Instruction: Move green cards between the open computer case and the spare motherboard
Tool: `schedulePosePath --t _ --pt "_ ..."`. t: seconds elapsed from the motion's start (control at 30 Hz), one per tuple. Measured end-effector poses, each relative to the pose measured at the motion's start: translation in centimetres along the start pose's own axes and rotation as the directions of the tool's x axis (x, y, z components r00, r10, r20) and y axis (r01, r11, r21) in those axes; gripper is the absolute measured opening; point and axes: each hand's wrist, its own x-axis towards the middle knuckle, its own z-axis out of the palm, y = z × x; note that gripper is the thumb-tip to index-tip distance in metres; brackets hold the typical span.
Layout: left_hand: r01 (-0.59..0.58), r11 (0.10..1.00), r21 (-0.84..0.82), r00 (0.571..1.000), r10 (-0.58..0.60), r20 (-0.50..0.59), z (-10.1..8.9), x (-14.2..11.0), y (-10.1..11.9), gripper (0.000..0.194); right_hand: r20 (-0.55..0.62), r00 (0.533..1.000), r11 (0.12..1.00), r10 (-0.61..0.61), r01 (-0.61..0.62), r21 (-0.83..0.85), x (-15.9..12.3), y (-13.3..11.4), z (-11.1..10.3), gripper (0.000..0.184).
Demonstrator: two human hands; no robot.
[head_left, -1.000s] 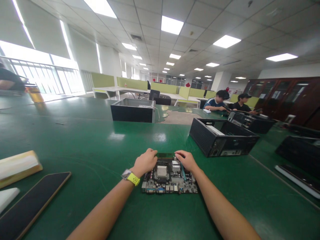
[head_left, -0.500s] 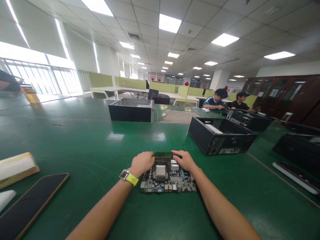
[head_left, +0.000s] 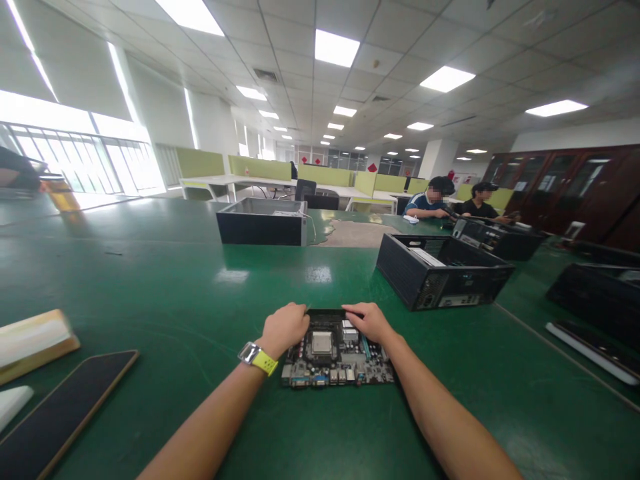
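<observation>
A motherboard (head_left: 345,373) lies flat on the green tabletop, its row of ports facing me and a square silver processor (head_left: 321,343) in its socket. Along the board's far edge runs a RAM stick (head_left: 326,311), now looking like a dark narrow strip. My left hand (head_left: 286,328), with a watch on a yellow-green band at the wrist, grips the stick's left end. At its right end, the fingers of my right hand (head_left: 369,321) are closed on it, beside a silver heatsink (head_left: 349,329). Whether the stick sits fully in its slot cannot be made out.
An open black computer case (head_left: 443,273) stands at right, another case (head_left: 263,223) farther back. At left lie a dark flat panel (head_left: 70,407) and a cream-coloured block (head_left: 37,343). Two people sit at the far right beside more cases (head_left: 500,239).
The RAM stick's green face has turned to a dark, thinner strip, so its tilt or the light on it differs. Both hands remain at its ends, almost unmoved.
</observation>
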Motion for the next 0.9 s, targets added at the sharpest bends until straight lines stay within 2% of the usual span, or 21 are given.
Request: schedulePosePath --t 0.43,0.63,0.9 --pt "-0.014 1.0 -0.019 1.0 0.015 0.016 0.24 0.22 -0.21 0.041 -0.006 0.996 0.981 0.086 -0.084 0.174 0.02 0.39 0.01 0.032" --pt "-0.017 0.999 -0.039 0.999 0.018 0.027 0.0 0.31 -0.32 0.042 0.009 0.983 0.926 0.185 -0.177 0.332 0.18 0.48 0.0 0.037" --pt "-0.024 0.996 -0.083 0.999 0.028 0.043 0.14 0.72 -0.72 0.044 0.091 0.972 0.856 0.219 -0.236 0.46 0.37 0.88 -0.24 0.044"
